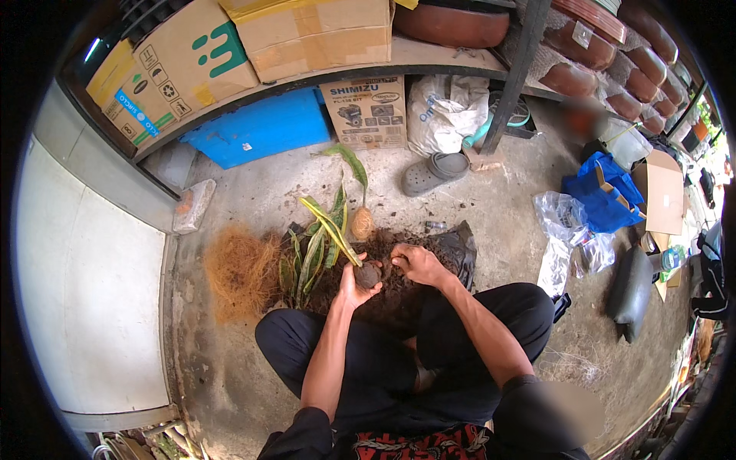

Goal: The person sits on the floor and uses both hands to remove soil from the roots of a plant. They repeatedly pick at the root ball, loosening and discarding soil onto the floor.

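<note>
My left hand point(357, 286) holds a ball of dark soil point(367, 276) at the base of a yellow-edged snake plant leaf point(332, 229), which slants up to the left. Just right of it is my right hand point(418, 263), its fingers curled and pinched together over the soil; whether something thin is between them I cannot tell. Loose dark soil point(397, 299) lies on a black plastic sheet point(464, 253) under both hands. More snake plant leaves point(310, 261) lie at the left of the soil. Beyond stands a fibre-wrapped root ball point(362, 223) with one leaf.
A heap of brown coconut fibre point(236, 273) lies at the left. A small bottle point(436, 225) and a grey clog point(435, 173) are beyond the soil. Plastic bags point(560, 218) and a blue bag point(604, 187) lie right. A shelf point(448, 64) with boxes runs along the back.
</note>
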Motion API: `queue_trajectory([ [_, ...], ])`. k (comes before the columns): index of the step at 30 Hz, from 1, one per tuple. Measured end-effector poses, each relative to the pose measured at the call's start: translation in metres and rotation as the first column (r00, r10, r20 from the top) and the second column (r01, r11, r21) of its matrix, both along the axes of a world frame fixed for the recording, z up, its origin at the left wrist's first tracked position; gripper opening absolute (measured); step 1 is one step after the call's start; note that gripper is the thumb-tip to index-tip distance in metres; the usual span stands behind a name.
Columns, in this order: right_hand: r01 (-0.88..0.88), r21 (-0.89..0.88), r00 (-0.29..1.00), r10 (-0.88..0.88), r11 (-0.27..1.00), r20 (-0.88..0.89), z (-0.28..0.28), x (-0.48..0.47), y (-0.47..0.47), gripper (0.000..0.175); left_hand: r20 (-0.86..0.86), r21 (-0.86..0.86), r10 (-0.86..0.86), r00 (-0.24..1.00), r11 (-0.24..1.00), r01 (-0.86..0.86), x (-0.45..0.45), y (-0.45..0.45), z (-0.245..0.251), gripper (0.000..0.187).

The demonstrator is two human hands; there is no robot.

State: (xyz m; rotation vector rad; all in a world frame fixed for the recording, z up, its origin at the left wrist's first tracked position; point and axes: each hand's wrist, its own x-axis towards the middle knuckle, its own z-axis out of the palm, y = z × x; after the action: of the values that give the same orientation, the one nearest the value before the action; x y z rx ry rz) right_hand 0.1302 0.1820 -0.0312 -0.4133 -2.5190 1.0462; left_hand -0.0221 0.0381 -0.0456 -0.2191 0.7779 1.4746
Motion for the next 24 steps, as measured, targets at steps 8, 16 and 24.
queue_trajectory([
  [8,-0.023,-0.565,0.994,0.079,0.824,0.075,0.008,-0.003,-0.010,0.012,0.044,0.011,0.044,0.998,0.999,-0.045,-0.003,-0.003,-0.008,0.045],
  [16,-0.036,-0.641,0.991,0.110,0.767,0.075,-0.004,-0.002,-0.007,0.013,0.024,0.040,0.045,0.999,0.998,-0.046,-0.005,-0.003,-0.011,0.049],
  [24,-0.022,-0.803,0.994,-0.070,0.595,-0.079,-0.005,0.003,0.010,0.020,0.015,0.003,0.166,0.986,0.986,-0.166,-0.018,-0.008,-0.013,0.042],
])
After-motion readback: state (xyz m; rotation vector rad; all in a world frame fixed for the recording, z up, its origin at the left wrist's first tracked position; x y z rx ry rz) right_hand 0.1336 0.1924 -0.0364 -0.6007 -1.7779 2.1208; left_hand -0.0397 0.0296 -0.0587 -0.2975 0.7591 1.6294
